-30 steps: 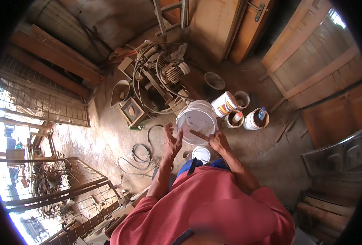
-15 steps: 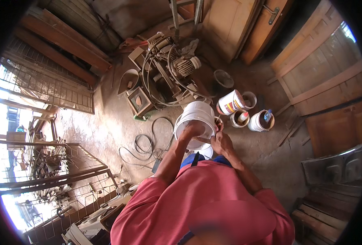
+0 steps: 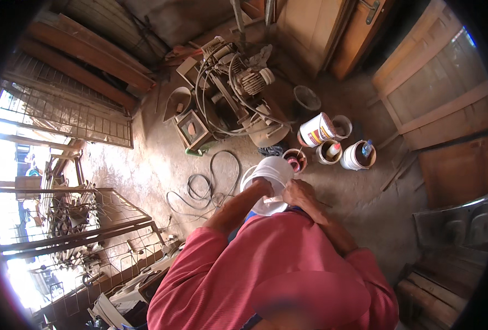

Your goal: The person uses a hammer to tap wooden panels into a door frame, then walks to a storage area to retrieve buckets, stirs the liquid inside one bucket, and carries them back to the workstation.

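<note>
A white plastic bucket is tilted close against my body, its mouth turned toward me. My left hand reaches into the mouth, and its fingers are hidden inside. At the bucket's right edge my right hand is closed, apparently round the rim. Just beyond the bucket, on the floor, stands a small reddish-brown pot with something red in it.
To the right stand a white labelled bucket, a pot with a white bottle and a bucket with a blue-capped bottle. Ahead sits a dusty motor machine. A cable loops on the floor; wooden doors lean at right.
The white bucket has come nearer my body and tips more toward me, both hands moving with it. The reddish-brown pot behind it now shows more fully.
</note>
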Demonstrator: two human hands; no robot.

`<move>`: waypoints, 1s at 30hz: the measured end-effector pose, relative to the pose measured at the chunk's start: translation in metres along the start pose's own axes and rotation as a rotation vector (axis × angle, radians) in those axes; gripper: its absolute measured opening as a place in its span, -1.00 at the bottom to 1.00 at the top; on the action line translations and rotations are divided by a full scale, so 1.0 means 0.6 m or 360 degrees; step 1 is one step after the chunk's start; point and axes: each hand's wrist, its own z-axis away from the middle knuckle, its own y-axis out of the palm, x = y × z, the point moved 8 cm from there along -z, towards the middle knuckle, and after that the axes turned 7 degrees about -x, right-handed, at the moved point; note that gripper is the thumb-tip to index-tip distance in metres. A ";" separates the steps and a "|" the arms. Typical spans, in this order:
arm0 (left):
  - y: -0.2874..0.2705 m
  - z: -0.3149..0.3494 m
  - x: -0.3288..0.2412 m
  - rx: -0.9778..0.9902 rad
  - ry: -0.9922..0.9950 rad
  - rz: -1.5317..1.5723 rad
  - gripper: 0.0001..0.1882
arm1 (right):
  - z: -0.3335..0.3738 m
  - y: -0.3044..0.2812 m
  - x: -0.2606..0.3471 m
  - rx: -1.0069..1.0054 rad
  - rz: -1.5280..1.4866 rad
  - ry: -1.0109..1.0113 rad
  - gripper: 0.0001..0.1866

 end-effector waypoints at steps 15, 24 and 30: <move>0.124 0.109 0.058 0.0672 0.0192 -0.0579 -0.62 | 0.007 0.020 0.030 0.0184 0.0100 -0.0190 -0.63; 0.120 0.096 0.040 0.0586 0.0269 -0.0594 -0.62 | 0.000 0.030 0.016 0.0157 0.0118 -0.0114 -0.61; 0.116 0.093 0.061 0.0509 0.0285 -0.0619 -0.62 | -0.022 0.060 -0.028 0.0219 0.0079 -0.0021 -0.55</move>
